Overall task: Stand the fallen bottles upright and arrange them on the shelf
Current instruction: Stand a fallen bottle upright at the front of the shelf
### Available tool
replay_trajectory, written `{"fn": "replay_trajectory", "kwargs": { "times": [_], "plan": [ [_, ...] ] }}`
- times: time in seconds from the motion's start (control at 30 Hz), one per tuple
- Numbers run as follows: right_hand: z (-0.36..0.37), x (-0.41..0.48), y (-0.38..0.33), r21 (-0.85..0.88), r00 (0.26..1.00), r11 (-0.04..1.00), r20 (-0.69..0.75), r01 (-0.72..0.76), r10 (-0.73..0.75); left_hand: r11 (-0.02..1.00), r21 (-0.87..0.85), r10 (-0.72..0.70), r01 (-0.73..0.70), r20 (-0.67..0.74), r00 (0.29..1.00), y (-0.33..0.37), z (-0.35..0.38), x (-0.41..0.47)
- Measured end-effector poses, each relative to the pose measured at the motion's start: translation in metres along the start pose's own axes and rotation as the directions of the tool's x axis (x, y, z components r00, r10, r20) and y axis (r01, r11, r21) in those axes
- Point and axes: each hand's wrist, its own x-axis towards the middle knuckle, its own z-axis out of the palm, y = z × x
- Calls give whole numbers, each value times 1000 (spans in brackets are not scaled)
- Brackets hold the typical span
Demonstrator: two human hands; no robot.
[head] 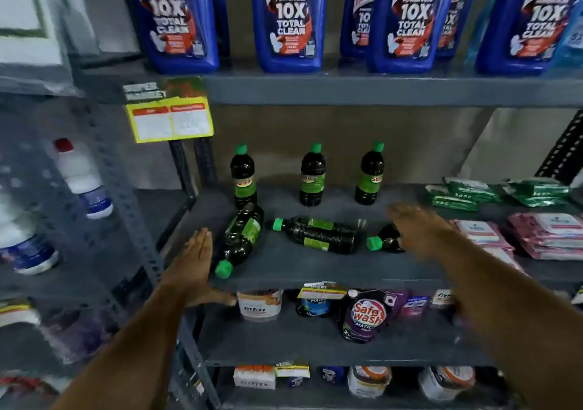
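On the grey middle shelf (pixel 315 270), three dark bottles with green caps stand upright along the back: left (pixel 242 176), middle (pixel 312 176), right (pixel 369 174). In front lie fallen ones: a bottle at the left (pixel 241 239) with its cap toward the front edge, a pair side by side in the middle (pixel 318 234) with caps pointing left, and one at the right (pixel 383 240) partly hidden by my right hand (pixel 419 228). That hand hovers over it, blurred, fingers apart. My left hand (pixel 194 258) is flat and open just left of the left fallen bottle.
Large blue cleaner bottles (pixel 288 18) fill the shelf above. Green packets (pixel 495 192) and pink packets (pixel 549 236) lie at the right of the middle shelf. A yellow price tag (pixel 170 122) hangs at the upper left. Tubs and pouches (pixel 366 315) sit below. White bottles (pixel 83 179) stand on the left rack.
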Motion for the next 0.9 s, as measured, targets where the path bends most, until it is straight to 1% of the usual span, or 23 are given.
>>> {"fn": "replay_trajectory", "kwargs": {
  "times": [0.03, 0.07, 0.17, 0.2, 0.27, 0.33, 0.43, 0.5, 0.57, 0.6, 0.63, 0.67, 0.73, 0.8, 0.9],
  "plan": [
    [1, 8, 3, 13, 999, 999, 32, -33, 33, 999, -42, -14, 16, 42, 999, -5, 4, 13],
    [5, 16, 10, 47, 998, 998, 63, -35, 32, 996, -82, -32, 37, 61, 998, -8, 6, 22],
    [30, 46, 35, 102, 981, 995, 191, 10, -30, 996, -50, -62, 68, 122, 991, -17, 14, 36],
    [31, 49, 36, 94, 977, 995, 210, 25, -45, 997, -43, -59, 65, 121, 991, -17, 17, 37],
    [25, 48, 28, -8, 968, 999, 249, 43, -40, 998, -43, -45, 49, 89, 995, -17, 21, 41],
    [22, 50, 24, -32, 977, 999, 214, 26, -19, 999, -25, -40, 42, 68, 997, -19, 25, 42],
    [21, 54, 25, 1, 987, 998, 147, 61, -60, 1000, -8, -24, 25, 30, 999, -20, 26, 41],
    [24, 61, 32, 103, 988, 993, 136, 65, -79, 999, -28, -19, 19, 8, 1000, -18, 26, 39],
    [23, 64, 38, 286, 997, 958, 73, 12, -34, 999, -43, -27, 26, -14, 1000, -18, 26, 38],
    [24, 66, 42, 401, 999, 916, 36, -16, 1, 999, -44, -31, 30, -14, 999, -18, 26, 38],
    [24, 68, 44, 521, 999, 853, -6, -34, 44, 998, -49, -35, 34, -10, 999, -18, 26, 39],
    [28, 70, 48, 629, 994, 776, -44, -48, 96, 998, -55, -38, 37, -11, 999, -18, 26, 40],
    [33, 72, 54, 791, 978, 608, -70, -65, 195, 998, -45, -37, 36, -10, 999, -18, 26, 40],
    [44, 73, 59, 894, 960, 444, -72, -58, 270, 999, -44, -22, 20, -24, 999, -17, 26, 39],
    [63, 75, 65, 967, 944, 255, -63, -22, 324, 999, -32, -18, 16, -41, 999, -15, 24, 38]
  ]
}}
